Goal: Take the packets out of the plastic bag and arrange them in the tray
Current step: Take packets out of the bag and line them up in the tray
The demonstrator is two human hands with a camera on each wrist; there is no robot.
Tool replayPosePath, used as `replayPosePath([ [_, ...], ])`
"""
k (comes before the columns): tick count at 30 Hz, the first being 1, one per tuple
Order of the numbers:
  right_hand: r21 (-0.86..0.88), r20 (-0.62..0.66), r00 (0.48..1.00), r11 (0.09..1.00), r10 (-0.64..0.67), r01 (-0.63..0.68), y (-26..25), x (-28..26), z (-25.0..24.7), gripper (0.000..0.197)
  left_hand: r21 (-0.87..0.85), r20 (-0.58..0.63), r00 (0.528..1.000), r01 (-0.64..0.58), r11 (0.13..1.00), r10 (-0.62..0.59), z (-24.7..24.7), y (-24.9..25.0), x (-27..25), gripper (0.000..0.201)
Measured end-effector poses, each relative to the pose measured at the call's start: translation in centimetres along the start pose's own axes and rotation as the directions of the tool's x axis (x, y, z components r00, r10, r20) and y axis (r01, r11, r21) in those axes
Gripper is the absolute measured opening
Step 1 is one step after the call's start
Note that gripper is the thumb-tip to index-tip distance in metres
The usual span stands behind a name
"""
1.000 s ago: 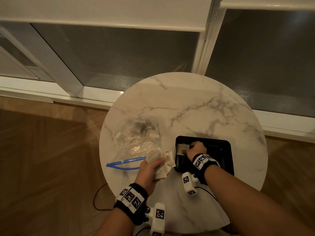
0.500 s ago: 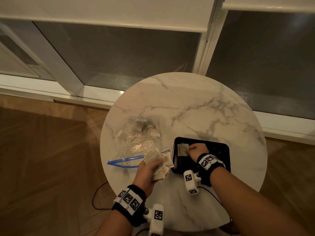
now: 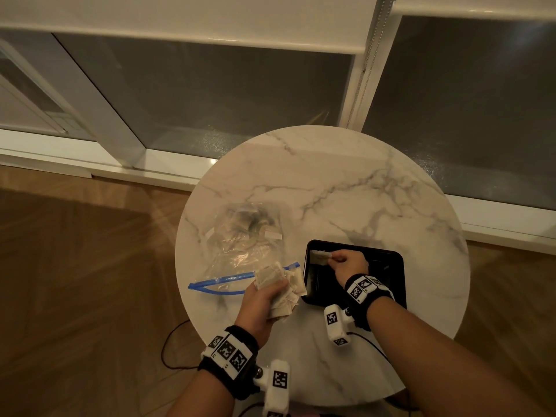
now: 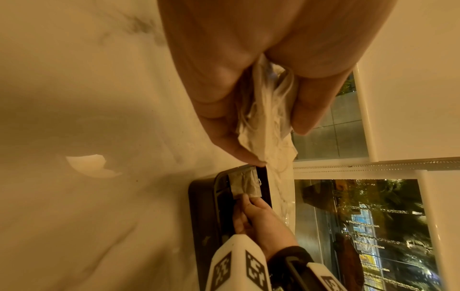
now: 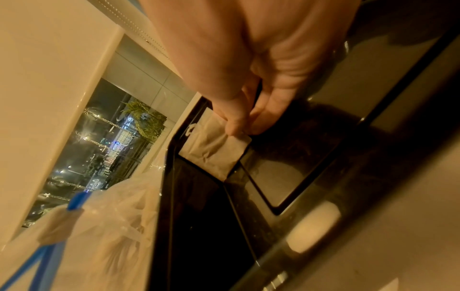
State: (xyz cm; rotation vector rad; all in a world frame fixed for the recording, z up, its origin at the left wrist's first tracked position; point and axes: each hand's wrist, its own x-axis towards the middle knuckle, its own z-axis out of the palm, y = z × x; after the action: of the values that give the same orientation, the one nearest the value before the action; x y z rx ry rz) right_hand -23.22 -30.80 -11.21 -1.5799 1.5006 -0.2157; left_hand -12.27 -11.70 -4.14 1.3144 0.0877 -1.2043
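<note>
My left hand [image 3: 264, 296] grips a bunch of several pale paper packets [image 3: 281, 288] just left of the black tray [image 3: 388, 266]; the left wrist view shows the bunch [image 4: 266, 122] squeezed between thumb and fingers. One packet [image 3: 319, 256] lies in the tray's far left corner, and my right hand [image 3: 346, 261] pinches its right edge. In the right wrist view thumb and fingers pinch that packet [image 5: 214, 149] against the tray floor [image 5: 286, 177]. The clear plastic bag [image 3: 243, 236] with a blue zip strip [image 3: 222, 279] lies flat on the table, left of the tray.
All this sits on a round white marble table [image 3: 331, 182] by a window wall [image 3: 210, 85]. A dark cable [image 3: 171, 350] hangs below the table's near edge over the wooden floor [image 3: 75, 266].
My right hand has slid the single packet further into the tray's far left corner. The left hand stays in place with its bunch of packets.
</note>
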Motion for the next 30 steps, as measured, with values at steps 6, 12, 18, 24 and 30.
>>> replayPosePath([
  [6,0.012,-0.038,0.999,1.0,0.021,-0.021,-0.4,0.2,0.4,0.014,0.007,0.01,1.0,-0.003,1.0,0.003,-0.1,0.0,-0.1,0.023],
  [12,0.013,-0.031,0.998,0.998,0.055,-0.054,-0.6,0.6,0.6,0.018,0.017,-0.003,1.0,0.0,1.0,0.0,-0.1,0.2,0.0,0.033],
  [18,0.01,-0.011,0.995,0.995,0.097,-0.097,-0.2,0.5,0.3,0.021,0.023,0.002,1.0,-0.005,1.0,0.005,0.5,0.4,-0.1,0.041],
  [24,-0.006,-0.006,0.984,0.984,0.176,-0.176,-0.3,0.0,-1.1,0.031,0.024,0.05,0.999,-0.014,1.0,0.013,1.0,0.7,-0.1,0.038],
  [30,-0.106,0.098,0.976,0.977,0.196,-0.185,-0.2,0.0,-1.0,0.028,0.041,0.074,0.997,0.03,0.999,-0.033,1.7,1.0,-0.1,0.022],
])
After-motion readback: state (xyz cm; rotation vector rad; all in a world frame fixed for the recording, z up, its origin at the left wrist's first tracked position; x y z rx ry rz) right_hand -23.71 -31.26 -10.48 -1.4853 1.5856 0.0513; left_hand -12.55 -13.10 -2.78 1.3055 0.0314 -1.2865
